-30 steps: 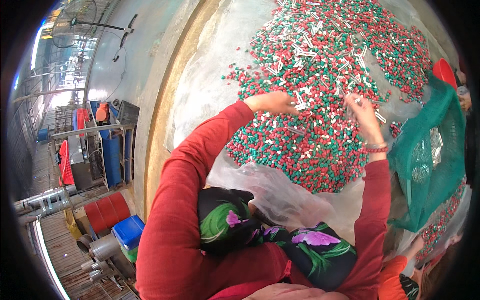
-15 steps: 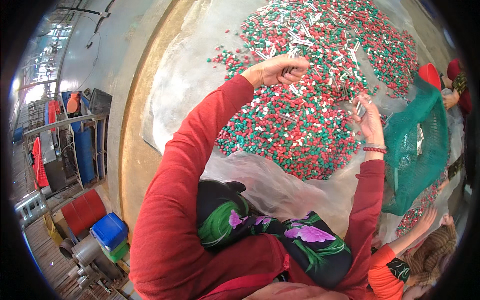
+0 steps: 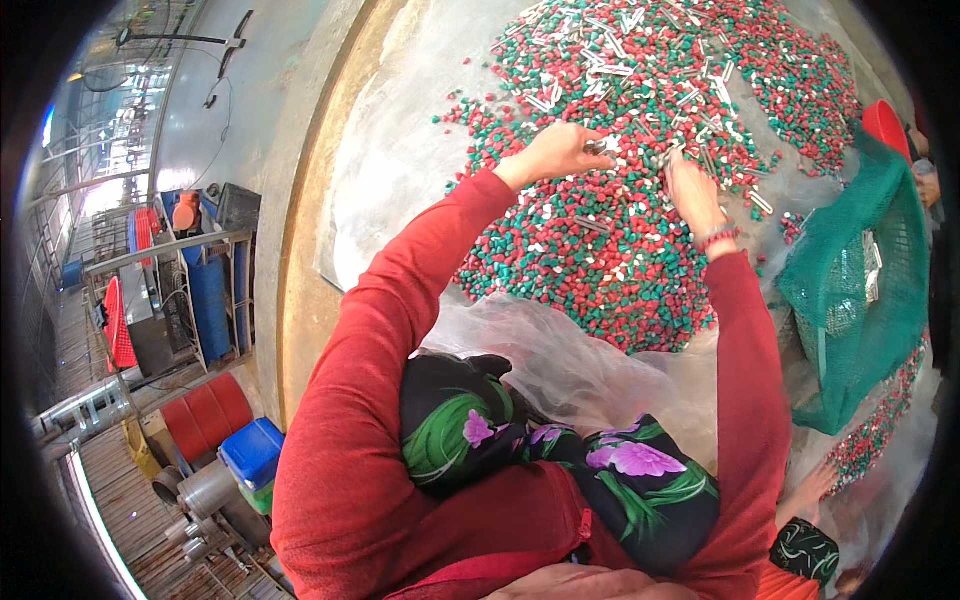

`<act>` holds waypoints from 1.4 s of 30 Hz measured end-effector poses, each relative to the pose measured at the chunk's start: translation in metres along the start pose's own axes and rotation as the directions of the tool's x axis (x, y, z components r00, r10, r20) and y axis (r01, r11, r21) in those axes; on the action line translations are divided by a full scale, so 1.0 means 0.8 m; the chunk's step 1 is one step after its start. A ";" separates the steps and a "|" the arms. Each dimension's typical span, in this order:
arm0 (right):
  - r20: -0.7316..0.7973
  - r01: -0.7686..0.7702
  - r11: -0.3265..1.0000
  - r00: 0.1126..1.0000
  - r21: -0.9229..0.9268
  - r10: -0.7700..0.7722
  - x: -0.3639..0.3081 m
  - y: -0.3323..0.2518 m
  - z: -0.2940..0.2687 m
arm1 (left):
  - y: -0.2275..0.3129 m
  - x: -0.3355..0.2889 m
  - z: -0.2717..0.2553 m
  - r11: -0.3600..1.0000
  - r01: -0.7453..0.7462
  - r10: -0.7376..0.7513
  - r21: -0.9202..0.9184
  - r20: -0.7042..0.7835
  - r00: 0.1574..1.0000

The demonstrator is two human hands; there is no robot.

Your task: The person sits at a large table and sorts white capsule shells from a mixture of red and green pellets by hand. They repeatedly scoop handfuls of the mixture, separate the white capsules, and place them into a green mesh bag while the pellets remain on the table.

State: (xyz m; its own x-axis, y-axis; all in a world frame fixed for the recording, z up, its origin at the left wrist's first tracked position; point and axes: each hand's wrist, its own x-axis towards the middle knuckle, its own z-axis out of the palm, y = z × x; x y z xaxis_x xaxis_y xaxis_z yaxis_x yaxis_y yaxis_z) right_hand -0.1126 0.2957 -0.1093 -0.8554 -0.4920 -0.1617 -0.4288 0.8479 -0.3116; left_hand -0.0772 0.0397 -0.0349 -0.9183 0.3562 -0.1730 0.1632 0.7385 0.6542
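A broad heap of small red, green and white pieces [image 3: 600,260] lies in front of me, with slim silver strips [image 3: 610,70] scattered through it. Over its middle, my left hand [image 3: 555,153] is closed, with silver strips showing at the fingertips. My right hand [image 3: 693,190], a red bead bracelet on its wrist, reaches down to the heap a little to the right. Its fingers are drawn together at the surface beside some strips; what they pinch is too small and blurred to tell.
Clear plastic sheeting [image 3: 540,335] lies under the heap and at my knees. To the right stands a green mesh basket [image 3: 850,330] with silver strips inside; a red container [image 3: 886,128] is beyond it. Other people's arms show at right. A red drum [image 3: 205,412] and blue box [image 3: 252,450] stand left.
My right hand has moved left from beside the heap to its middle, closer to my left hand. The silver strips that showed in its fingers are no longer plain. The whole view has shifted slightly.
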 end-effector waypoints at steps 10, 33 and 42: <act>-0.183 0.078 0.766 0.982 0.638 0.053 -0.122 -0.051 -0.065 | 0.036 -0.057 0.019 0.763 0.215 0.101 -0.610 0.441 0.892; -0.045 0.047 0.988 0.997 -0.146 -0.055 -0.006 -0.008 -0.018 | 0.071 0.052 -0.031 -0.100 0.405 0.152 -0.909 0.388 0.909; -0.076 -0.084 0.865 0.987 0.495 0.139 -0.111 -0.024 -0.034 | 0.025 0.124 0.044 0.718 -0.232 0.197 0.656 0.128 0.972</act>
State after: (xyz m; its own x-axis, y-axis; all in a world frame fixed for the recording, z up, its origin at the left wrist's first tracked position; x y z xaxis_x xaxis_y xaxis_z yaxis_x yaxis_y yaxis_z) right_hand -0.0368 0.3285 -0.0636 -0.9261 -0.3533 -0.1321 -0.1557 0.6770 -0.7193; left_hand -0.1526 0.1100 -0.0654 -0.8141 0.5652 -0.1331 0.5671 0.8232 0.0268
